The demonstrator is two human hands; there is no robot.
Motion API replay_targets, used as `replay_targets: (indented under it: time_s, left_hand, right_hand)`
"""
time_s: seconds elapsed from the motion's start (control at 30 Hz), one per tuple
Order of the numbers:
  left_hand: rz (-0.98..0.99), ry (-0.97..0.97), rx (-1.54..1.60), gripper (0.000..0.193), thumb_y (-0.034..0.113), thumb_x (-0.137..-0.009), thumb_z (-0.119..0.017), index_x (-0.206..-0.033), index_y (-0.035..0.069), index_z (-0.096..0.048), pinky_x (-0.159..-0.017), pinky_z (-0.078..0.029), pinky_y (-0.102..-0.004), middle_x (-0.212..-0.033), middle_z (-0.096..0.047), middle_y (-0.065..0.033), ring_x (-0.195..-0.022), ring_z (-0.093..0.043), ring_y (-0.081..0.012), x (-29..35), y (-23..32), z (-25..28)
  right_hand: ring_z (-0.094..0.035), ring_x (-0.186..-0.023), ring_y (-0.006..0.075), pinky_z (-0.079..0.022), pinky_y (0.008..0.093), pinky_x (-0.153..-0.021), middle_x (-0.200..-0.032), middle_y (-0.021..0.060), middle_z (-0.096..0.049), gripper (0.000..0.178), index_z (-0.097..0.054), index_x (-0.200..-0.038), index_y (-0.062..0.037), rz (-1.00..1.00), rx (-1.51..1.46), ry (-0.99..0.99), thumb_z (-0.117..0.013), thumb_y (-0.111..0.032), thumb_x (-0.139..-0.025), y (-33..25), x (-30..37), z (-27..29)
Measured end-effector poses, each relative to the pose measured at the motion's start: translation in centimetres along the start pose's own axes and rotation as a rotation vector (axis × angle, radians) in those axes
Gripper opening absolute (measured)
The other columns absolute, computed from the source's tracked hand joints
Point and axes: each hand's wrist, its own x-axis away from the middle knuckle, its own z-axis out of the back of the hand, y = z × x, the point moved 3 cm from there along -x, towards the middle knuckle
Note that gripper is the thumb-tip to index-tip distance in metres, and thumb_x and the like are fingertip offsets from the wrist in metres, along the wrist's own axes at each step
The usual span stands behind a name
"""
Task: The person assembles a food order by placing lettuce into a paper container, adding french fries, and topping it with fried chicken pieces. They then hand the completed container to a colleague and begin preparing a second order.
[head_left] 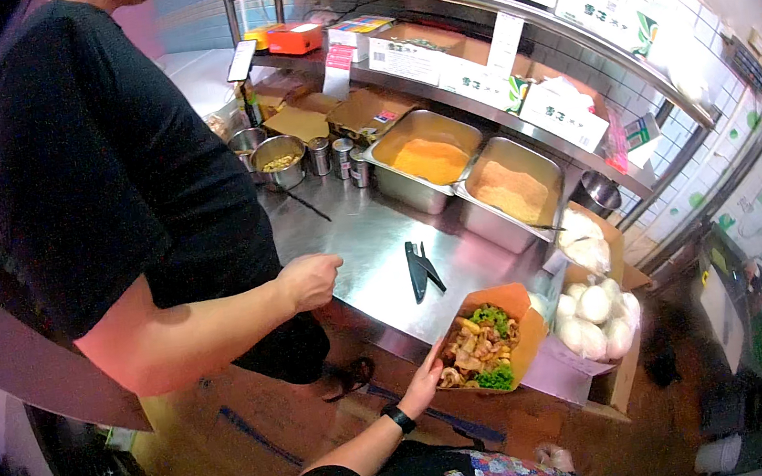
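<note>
My left hand (426,385), with a black band on the wrist, grips the near left side of a brown paper takeaway box (526,335). The open box is tilted and holds browned meat pieces (482,350) with green leafy garnish (496,377) at two sides. Its far side is by the table's front edge. My right hand (554,456) is low, close to my black, flower-printed clothing; it is small and dim, and its fingers cannot be made out. On the steel table (361,269), beyond the box, lies a black-handled cutting tool (422,269), apart from both hands.
A person in black (131,165) stands at left, one hand (312,281) over the table edge. Steel pans of orange powder (431,161) and tan powder (510,190) stand behind. Bagged white eggs (595,316) sit at right. A shelf (438,84) with cartons runs above.
</note>
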Motion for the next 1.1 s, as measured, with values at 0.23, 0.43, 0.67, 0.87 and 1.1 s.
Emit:
replay_targets:
  time_s: [0.23, 0.43, 0.67, 0.87, 1.1]
  left_hand:
    - [-0.004, -0.021, 0.044, 0.042, 0.017, -0.089, -0.038, -0.128, 0.003, -0.030, -0.091, -0.029, -0.0259, -0.115, -0.041, -0.0055, -0.106, -0.036, -0.0147, -0.1, -0.1, 0.8]
    - [-0.085, 0.041, -0.040, 0.042, 0.022, -0.090, -0.039, -0.125, 0.000, -0.035, -0.087, -0.035, -0.0263, -0.106, -0.050, -0.0082, -0.098, -0.045, -0.0160, 0.0, 0.8, 1.3]
    - [-0.032, 0.034, -0.033, 0.042, 0.023, -0.090, -0.038, -0.124, -0.001, -0.036, -0.089, -0.033, -0.0270, -0.110, -0.049, -0.0084, -0.101, -0.044, -0.0174, 0.3, 2.0, 1.0]
    - [-0.048, 0.045, -0.015, 0.042, 0.025, -0.089, -0.040, -0.120, -0.003, -0.039, -0.090, -0.031, -0.0257, -0.110, -0.048, -0.0066, -0.103, -0.042, -0.0162, 0.2, 0.5, 0.9]
    - [-0.004, 0.033, 0.001, 0.042, 0.025, -0.090, -0.039, -0.120, -0.004, -0.039, -0.091, -0.030, -0.0252, -0.112, -0.047, -0.0058, -0.103, -0.041, -0.0150, 0.7, 0.9, -0.1]
  right_hand:
    - [-0.060, -0.083, 0.0300, -0.047, 0.0386, -0.072, -0.088, 0.0164, -0.061, 0.030, -0.062, -0.097, -0.0124, 0.016, 0.000, 0.018, -0.058, -0.032, -0.075, -2.6, 1.4, 0.7]
    - [-0.060, -0.081, 0.0307, -0.047, 0.0390, -0.071, -0.089, 0.0160, -0.062, 0.030, -0.063, -0.098, -0.0100, 0.046, -0.076, 0.063, -0.058, -0.030, -0.075, -0.2, -0.6, -0.8]
    - [-0.062, -0.074, 0.0251, -0.048, 0.0354, -0.063, -0.081, 0.0142, -0.063, 0.026, -0.064, -0.090, -0.0053, 0.176, -0.268, 0.018, -0.058, -0.026, -0.076, 2.5, -1.7, -2.2]
    - [-0.062, -0.072, 0.0213, -0.048, 0.0341, -0.060, -0.081, 0.0123, -0.064, 0.023, -0.062, -0.089, -0.0017, 0.050, -0.210, -0.002, -0.055, -0.020, -0.077, 4.3, -2.8, -4.1]
    - [-0.058, -0.065, 0.0153, -0.045, 0.0280, -0.055, -0.075, 0.0078, -0.063, 0.014, -0.061, -0.088, -0.0012, -0.022, -0.498, 0.026, -0.052, -0.009, -0.080, 0.1, 1.0, -2.3]
